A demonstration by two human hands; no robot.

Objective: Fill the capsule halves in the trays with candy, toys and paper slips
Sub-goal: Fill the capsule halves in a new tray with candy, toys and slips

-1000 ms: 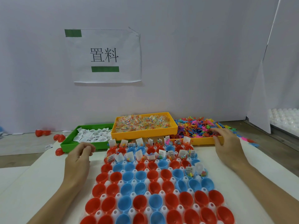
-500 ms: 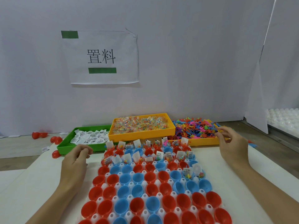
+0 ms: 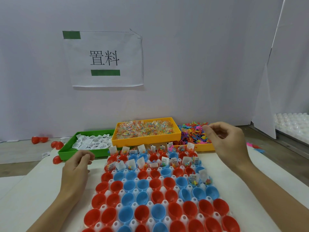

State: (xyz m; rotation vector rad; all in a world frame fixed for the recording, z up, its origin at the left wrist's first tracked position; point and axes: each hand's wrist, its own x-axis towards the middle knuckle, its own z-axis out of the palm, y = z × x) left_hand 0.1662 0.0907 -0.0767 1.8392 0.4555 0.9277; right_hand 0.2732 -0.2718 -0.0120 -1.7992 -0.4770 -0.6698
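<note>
A white tray (image 3: 189,187) of red and blue capsule halves (image 3: 143,198) lies in front of me. Its far rows (image 3: 150,153) and two halves on the right (image 3: 200,180) hold candy, toys and slips. Behind stand a green tray (image 3: 66,153) of paper slips (image 3: 93,142), an orange tray (image 3: 145,139) of candy (image 3: 145,128), and a yellow tray (image 3: 197,147) of coloured toys (image 3: 192,134). My left hand (image 3: 76,166) hovers beside the green tray with fingers curled, its contents hidden. My right hand (image 3: 225,141) is raised over the toys, fingertips pinched on a small toy that barely shows.
Loose red capsule halves (image 3: 56,144) lie on the table left of the green tray. A few toys (image 3: 254,146) are spilled to the right. Stacked white trays (image 3: 292,126) sit at the far right. A paper sign (image 3: 103,59) hangs on the wall behind.
My right hand has lifted out of the toy tray and curled its fingers together. My left hand stays curled near the green tray. The camera has tilted slightly.
</note>
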